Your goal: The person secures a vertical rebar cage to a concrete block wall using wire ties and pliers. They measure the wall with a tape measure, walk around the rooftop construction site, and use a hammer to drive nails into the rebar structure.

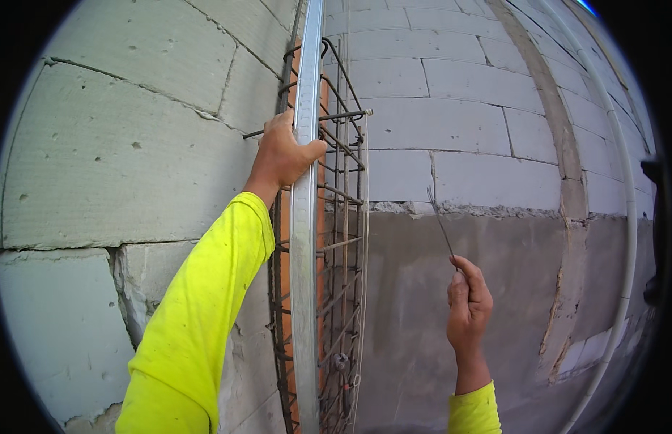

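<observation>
My left hand (282, 153) is wrapped round a long metal channel (305, 239) that stands upright in front of a rebar cage (343, 173). Its thumb lies across the front of the channel. Off to the right, my right hand (469, 307) pinches a thin piece of wire (442, 230) between thumb and fingers. The wire points up and to the left, apart from the cage. Behind the channel, an orange strip (324, 181) runs upright inside the cage. A short horizontal bar (343, 115) crosses the cage near my left hand.
Large pale block walls rise at the left (119, 159) and at the back right (459, 123). Grey plaster (415, 304) covers the lower back wall. A string (366, 217) hangs along the cage. A light pipe (628, 217) runs down the far right.
</observation>
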Available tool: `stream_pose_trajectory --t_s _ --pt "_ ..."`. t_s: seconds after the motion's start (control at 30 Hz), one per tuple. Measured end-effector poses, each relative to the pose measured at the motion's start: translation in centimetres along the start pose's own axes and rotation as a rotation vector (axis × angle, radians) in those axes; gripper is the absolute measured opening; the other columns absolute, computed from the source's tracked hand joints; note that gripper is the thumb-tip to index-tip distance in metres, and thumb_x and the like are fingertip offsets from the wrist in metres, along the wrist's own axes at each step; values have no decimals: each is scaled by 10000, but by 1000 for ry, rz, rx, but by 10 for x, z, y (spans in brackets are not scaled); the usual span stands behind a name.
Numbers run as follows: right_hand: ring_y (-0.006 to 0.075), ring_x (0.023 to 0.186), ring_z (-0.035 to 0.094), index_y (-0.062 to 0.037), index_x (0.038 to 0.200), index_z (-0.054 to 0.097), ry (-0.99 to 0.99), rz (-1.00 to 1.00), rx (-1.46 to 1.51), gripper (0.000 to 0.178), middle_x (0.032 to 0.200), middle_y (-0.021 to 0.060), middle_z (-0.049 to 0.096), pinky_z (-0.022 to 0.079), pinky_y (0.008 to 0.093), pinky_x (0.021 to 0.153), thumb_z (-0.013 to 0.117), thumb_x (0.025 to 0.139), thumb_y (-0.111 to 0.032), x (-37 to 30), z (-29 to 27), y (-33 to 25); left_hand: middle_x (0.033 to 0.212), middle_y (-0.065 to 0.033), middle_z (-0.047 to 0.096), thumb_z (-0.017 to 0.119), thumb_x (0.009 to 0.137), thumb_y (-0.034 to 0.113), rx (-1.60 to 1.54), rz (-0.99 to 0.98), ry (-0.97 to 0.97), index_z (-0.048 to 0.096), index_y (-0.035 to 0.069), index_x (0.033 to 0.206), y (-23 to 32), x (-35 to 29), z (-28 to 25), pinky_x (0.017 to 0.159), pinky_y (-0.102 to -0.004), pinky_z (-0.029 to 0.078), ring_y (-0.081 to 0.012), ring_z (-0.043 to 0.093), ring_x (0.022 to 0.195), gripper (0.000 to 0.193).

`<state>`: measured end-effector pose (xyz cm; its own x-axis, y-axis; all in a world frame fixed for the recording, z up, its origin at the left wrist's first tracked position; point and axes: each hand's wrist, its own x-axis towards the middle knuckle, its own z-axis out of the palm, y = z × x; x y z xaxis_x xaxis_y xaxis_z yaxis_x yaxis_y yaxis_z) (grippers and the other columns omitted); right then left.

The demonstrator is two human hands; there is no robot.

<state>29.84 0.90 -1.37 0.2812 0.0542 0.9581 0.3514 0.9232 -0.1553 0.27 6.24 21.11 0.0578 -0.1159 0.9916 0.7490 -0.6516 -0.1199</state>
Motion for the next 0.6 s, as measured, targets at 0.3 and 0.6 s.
stream_pose_trajectory --t_s 0.3,0.6 --pt "358 805 687 15 1141 671 -156 -444 -555 246 956 204 711 535 428 688 555 929 -32 90 64 -69 1148 -175 595 719 734 400 -99 15 -17 625 40 1109 -8 1 2 1031 -482 373 -345 490 1192 528" --pt "386 744 666 26 1129 672 -213 -415 -880 305 822 206 691 514 494 687 532 875 -69 111 114 -83 1212 -123 569 667 795 519 -108 -18 -32 582 66 1281 -18 -1 8 1044 -542 279 -323 438 1260 670"
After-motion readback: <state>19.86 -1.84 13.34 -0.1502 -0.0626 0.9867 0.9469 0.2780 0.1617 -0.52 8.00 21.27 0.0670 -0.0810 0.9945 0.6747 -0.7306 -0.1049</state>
